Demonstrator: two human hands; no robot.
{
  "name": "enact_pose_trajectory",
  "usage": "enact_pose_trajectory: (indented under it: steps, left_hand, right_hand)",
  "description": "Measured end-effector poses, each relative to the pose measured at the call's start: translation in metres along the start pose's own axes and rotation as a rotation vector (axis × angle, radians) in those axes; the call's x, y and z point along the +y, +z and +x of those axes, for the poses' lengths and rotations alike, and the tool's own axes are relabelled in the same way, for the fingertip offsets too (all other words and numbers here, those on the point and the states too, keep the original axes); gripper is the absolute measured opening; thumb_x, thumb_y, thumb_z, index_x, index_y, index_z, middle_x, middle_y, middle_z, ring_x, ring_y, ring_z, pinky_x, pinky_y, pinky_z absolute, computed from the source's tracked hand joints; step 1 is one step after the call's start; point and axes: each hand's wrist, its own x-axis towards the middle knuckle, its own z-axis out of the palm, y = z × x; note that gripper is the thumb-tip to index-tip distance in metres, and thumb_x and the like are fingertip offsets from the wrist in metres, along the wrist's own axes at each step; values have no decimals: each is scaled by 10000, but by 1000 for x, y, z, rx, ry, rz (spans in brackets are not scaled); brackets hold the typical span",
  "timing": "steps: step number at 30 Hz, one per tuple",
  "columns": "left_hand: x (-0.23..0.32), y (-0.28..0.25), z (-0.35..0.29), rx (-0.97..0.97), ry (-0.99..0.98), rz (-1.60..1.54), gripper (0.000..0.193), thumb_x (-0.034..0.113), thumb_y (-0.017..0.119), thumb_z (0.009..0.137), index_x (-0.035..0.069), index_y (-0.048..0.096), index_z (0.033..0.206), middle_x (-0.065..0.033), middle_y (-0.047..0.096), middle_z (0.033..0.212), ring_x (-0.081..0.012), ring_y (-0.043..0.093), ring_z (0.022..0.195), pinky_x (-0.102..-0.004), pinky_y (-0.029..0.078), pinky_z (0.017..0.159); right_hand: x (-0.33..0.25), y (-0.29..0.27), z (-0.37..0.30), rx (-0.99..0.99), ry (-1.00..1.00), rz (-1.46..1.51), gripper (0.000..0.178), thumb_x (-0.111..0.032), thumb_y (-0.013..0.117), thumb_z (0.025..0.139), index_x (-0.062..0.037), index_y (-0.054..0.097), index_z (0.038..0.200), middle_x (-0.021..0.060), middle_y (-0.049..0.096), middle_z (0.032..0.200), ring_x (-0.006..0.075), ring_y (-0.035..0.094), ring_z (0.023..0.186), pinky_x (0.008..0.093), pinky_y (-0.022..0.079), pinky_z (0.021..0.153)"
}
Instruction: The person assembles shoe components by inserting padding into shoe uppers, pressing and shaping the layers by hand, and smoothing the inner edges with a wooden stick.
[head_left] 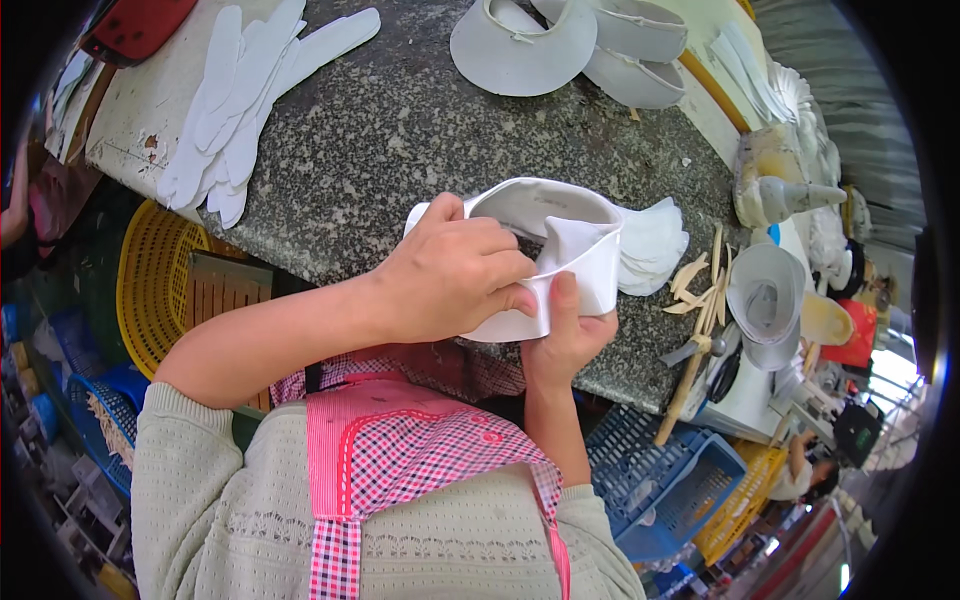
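Note:
Both hands hold a white shoe upper [590,280] just above the near edge of the speckled stone tabletop [390,130]. My left hand [450,265] is closed, with curled fingers and thumb pinching the upper's top edge on its left side. From below, my right hand [570,335] grips the near right side, its thumb pressed against the outer face. A folded white flap [575,240] rises inside the opening. Beside the upper, to the right, lies a stack of thin white pieces with wavy edges [652,245]. What the left fingertips touch inside is partly hidden.
Long white insole-shaped pieces [235,100] lie at the far left. Several pale uppers [525,45] stand at the back. To the right are beige strips [708,285], a wooden-handled hammer [685,390], a nozzle-topped container [785,195] and nested white uppers [765,295]. Plastic baskets [150,290] flank the table below.

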Motion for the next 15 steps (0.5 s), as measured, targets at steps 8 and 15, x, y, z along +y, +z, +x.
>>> enact_pose_trajectory:
  steps: [8, 15]
  left_hand:
    - [0, -29, 20, -578, -50, -110, 83, 211, 573, 843, 134, 544, 834, -37, 547, 708, -218, 565, 799, -485, 279, 838]
    - [0, -38, 20, -711, -53, 76, 96, 151, 593, 806, 140, 589, 902, -18, 598, 724, -190, 579, 823, -568, 261, 908]
  right_hand:
    - [-12, -25, 12, -186, 252, 432, 488, -253, 640, 833, 18, 475, 1204, 133, 578, 1096, 243, 587, 981, 381, 476, 855]
    - [-39, -9, 7, -109, 580, 708, 542, -188, 691, 770, 10, 446, 1211, 124, 550, 1138, 240, 549, 1052, 407, 446, 916]
